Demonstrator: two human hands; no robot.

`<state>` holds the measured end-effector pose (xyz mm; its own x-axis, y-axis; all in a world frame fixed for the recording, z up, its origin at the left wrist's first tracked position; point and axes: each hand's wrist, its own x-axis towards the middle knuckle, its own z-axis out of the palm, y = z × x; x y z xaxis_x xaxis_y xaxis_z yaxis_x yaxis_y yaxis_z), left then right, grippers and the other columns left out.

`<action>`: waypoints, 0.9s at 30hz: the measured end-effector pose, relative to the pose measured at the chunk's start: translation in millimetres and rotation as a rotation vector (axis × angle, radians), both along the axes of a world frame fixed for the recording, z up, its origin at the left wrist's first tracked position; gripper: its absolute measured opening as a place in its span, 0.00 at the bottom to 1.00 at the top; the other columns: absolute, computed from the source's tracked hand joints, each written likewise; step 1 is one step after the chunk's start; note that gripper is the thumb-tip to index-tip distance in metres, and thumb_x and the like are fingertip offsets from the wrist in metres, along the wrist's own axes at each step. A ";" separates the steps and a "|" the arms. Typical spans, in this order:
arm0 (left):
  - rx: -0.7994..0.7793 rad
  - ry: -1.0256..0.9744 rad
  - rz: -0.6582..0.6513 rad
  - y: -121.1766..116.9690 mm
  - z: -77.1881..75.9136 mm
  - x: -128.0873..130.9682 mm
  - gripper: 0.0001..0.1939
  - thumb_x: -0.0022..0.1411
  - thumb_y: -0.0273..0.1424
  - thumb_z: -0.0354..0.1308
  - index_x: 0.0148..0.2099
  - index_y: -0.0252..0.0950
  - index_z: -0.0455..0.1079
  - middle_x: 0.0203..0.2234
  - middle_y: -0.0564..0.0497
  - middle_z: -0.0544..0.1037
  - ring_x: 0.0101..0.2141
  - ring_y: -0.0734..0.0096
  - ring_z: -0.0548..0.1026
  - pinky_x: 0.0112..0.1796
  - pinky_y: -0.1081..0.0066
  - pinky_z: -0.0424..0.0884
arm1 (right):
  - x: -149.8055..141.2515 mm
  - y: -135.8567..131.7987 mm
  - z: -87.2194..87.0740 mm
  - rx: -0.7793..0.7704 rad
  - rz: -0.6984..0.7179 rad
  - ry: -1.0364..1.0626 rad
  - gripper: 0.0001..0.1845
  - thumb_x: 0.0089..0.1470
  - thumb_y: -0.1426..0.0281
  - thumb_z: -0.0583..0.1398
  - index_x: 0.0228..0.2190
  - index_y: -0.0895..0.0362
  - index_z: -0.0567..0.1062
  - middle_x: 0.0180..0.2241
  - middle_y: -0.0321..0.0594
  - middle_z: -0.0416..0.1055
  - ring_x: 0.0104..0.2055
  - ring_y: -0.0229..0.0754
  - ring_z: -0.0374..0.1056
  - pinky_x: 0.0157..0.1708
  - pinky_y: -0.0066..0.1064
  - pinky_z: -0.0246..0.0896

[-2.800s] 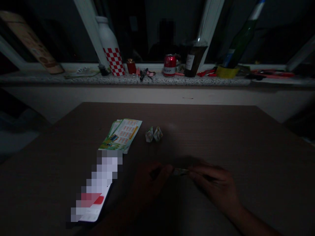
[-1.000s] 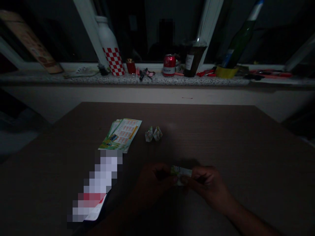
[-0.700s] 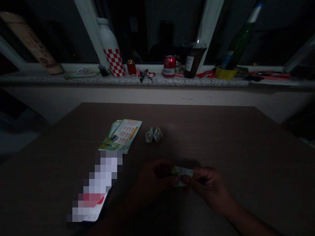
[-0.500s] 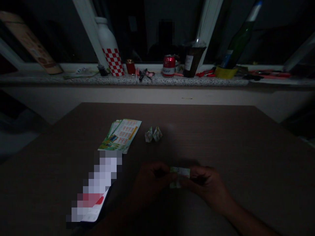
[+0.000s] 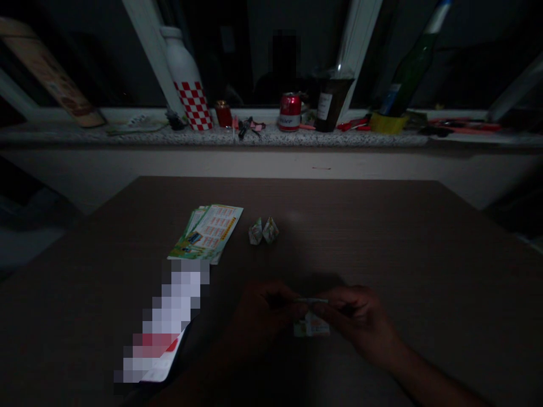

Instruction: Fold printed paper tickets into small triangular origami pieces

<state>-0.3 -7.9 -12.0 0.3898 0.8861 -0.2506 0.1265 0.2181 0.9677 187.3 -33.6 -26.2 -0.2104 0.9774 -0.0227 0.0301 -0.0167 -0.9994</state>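
A small folded piece of printed paper [image 5: 313, 326] is pinched between both my hands above the table's near middle. My left hand [image 5: 269, 311] grips its left side with thumb and fingers together. On the right side, my right hand [image 5: 356, 314] does the same, its thumb close to the left one. The paper's upper edge shows as a thin strip, while its lower part hangs toward me below the thumbs. Beyond the hands stand two small folded paper pieces [image 5: 255, 232], side by side with pointed tips. Dim light hides the finer creases.
Printed paper sheets [image 5: 212, 232] lie stacked at the left of the brown table [image 5: 382, 226]. A lit phone [image 5: 163, 362], partly blurred out, rests nearer me. Along the windowsill [image 5: 263, 135] are a checkered bottle [image 5: 193, 96], a red can [image 5: 290, 112], a cup [image 5: 328, 104] and a green bottle [image 5: 411, 68].
The paper has been turned or bent between my fingers: its top is now a thin edge, and more printed surface hangs below my thumbs. Both hands stay almost in place.
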 end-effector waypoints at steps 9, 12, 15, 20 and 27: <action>0.071 -0.005 -0.012 0.6 0.8 -0.8 0.07 0.53 0.33 0.64 0.29 0.33 0.76 0.23 0.52 0.77 0.26 0.73 0.72 0.28 0.76 0.65 | 0.7 0.1 1.7 0.005 0.030 0.016 0.09 0.53 0.64 0.63 0.34 0.54 0.82 0.26 0.38 0.80 0.26 0.36 0.73 0.26 0.24 0.66; 0.048 -0.041 -0.005 0.7 0.5 -0.3 0.06 0.51 0.32 0.65 0.28 0.33 0.76 0.22 0.52 0.76 0.26 0.73 0.72 0.28 0.76 0.65 | 0.8 -0.4 2.1 0.005 0.040 0.009 0.09 0.53 0.64 0.63 0.33 0.54 0.83 0.26 0.39 0.80 0.26 0.38 0.73 0.26 0.25 0.66; 0.020 -0.077 -0.008 1.2 -0.4 -0.7 0.06 0.51 0.31 0.65 0.28 0.33 0.75 0.21 0.53 0.75 0.25 0.73 0.71 0.28 0.75 0.65 | 1.0 -1.1 1.3 -0.009 0.042 0.004 0.11 0.53 0.63 0.62 0.35 0.54 0.82 0.26 0.39 0.79 0.26 0.38 0.72 0.26 0.27 0.66; 0.001 -0.107 -0.057 1.7 -0.4 -2.0 0.07 0.52 0.32 0.64 0.29 0.32 0.74 0.23 0.53 0.75 0.26 0.73 0.71 0.28 0.74 0.65 | 1.9 -3.1 4.0 0.075 0.028 -0.067 0.12 0.56 0.65 0.60 0.35 0.55 0.82 0.23 0.37 0.76 0.24 0.36 0.68 0.24 0.24 0.62; 0.059 0.015 -0.047 0.3 0.9 -0.9 0.07 0.54 0.32 0.62 0.30 0.32 0.72 0.22 0.54 0.73 0.26 0.75 0.69 0.28 0.76 0.64 | 1.7 -1.0 7.6 0.028 0.065 -0.020 0.11 0.56 0.65 0.60 0.35 0.56 0.81 0.26 0.39 0.78 0.28 0.37 0.71 0.27 0.25 0.64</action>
